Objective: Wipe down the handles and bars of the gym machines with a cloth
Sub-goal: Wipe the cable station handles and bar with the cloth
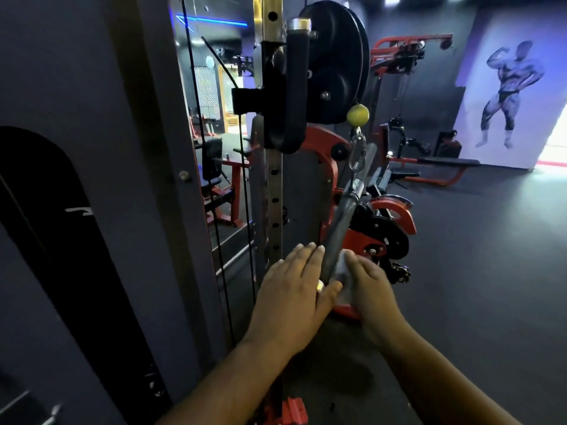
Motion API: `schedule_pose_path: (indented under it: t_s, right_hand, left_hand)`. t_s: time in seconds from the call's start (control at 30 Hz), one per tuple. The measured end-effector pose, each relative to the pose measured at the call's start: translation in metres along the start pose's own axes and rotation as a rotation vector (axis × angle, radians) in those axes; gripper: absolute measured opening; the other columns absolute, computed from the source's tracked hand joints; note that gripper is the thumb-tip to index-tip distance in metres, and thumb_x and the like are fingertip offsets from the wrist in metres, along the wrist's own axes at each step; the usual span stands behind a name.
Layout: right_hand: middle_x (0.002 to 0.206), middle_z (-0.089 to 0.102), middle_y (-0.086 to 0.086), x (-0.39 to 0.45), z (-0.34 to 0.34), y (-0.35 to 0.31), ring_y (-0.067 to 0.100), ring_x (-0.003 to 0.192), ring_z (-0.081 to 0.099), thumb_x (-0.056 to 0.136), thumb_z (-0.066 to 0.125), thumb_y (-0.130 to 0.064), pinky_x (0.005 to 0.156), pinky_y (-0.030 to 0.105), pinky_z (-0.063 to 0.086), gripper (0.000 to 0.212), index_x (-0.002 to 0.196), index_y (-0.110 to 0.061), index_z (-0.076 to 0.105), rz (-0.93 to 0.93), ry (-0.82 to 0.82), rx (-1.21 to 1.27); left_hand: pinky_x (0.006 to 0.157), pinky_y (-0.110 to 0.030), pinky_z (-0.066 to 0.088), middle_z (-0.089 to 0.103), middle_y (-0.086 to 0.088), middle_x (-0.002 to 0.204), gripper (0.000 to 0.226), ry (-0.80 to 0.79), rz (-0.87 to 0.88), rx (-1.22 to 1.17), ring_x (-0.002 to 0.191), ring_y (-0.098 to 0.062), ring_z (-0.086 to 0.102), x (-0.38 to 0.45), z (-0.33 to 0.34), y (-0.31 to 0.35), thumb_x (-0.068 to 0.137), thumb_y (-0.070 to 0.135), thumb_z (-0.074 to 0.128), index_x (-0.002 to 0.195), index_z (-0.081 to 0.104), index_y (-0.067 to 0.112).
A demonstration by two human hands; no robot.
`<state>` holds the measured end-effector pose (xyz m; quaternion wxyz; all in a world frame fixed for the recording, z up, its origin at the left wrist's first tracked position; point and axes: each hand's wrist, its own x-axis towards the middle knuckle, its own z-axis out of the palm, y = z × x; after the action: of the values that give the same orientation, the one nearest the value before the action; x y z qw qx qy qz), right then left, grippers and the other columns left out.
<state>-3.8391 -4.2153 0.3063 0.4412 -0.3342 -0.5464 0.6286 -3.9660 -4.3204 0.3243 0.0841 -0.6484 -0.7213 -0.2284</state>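
A dark straight cable bar (346, 216) hangs tilted from a carabiner (357, 153) under a yellow ball stopper (357, 114). My left hand (294, 283) lies flat beside the bar's lower end, fingers straight, thumb touching the bar. My right hand (368, 286) holds a white cloth (345, 271) against the bar's lower right side. How far the right fingers curl round the cloth is partly hidden.
A perforated upright post (274, 179) with a black pulley carriage (285, 87) stands just left of the bar. Black weight plates (337, 62) hang above. Red machines (383, 231) sit behind, a mirror (214, 118) to the left, a dark rubber floor (475, 271) to the right.
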Motion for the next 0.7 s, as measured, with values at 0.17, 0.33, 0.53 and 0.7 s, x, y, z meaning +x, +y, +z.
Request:
schedule_pose_path:
  t_s: [0.17, 0.33, 0.53, 0.7]
  right_hand:
    - [0.104, 0.070, 0.004, 0.029, -0.016, -0.051, 0.032, 0.096, 0.069, 0.107, 0.047, -0.039, 0.085, 0.060, 0.059, 0.024, 0.109, -0.026, 0.067, -0.375, 0.193, -0.158]
    - [0.111, 0.069, -0.004, 0.071, 0.016, -0.116, 0.012, 0.100, 0.068, 0.110, 0.046, -0.034, 0.085, 0.034, 0.058, 0.025, 0.121, -0.025, 0.065, -0.635, 0.097, -0.281]
    - [0.126, 0.065, -0.011, 0.125, 0.084, -0.190, -0.006, 0.112, 0.061, 0.109, 0.049, -0.026, 0.096, 0.019, 0.050, 0.033, 0.138, -0.021, 0.062, -0.816, 0.124, -0.082]
    - [0.113, 0.067, -0.009, 0.134, 0.139, -0.198, 0.007, 0.099, 0.064, 0.107, 0.045, -0.014, 0.090, 0.033, 0.055, 0.035, 0.139, -0.021, 0.059, -0.790, -0.020, -0.067]
  left_hand:
    - [0.128, -0.041, 0.018, 0.010, 0.011, 0.171, 0.098, -0.065, 0.035, -0.039, 0.156, -0.007, 0.008, 0.012, -0.030, -0.001, 0.081, 0.089, 0.012, 0.163, 0.006, 0.035]
    - [0.122, -0.042, 0.029, 0.023, 0.008, 0.167, 0.080, 0.118, 0.051, -0.062, 0.151, -0.010, 0.024, 0.049, -0.082, -0.011, 0.093, 0.078, 0.022, 0.162, 0.015, 0.037]
    - [0.114, -0.043, 0.038, 0.042, -0.006, 0.159, 0.055, 0.504, 0.140, 0.144, 0.141, -0.024, 0.043, 0.132, -0.194, -0.018, 0.108, 0.045, 0.039, 0.156, 0.037, 0.020]
    - [0.119, -0.040, 0.028, 0.030, -0.006, 0.167, 0.056, 0.394, 0.151, 0.354, 0.150, -0.027, 0.033, 0.193, -0.269, -0.003, 0.110, 0.036, 0.039, 0.161, 0.027, 0.017]
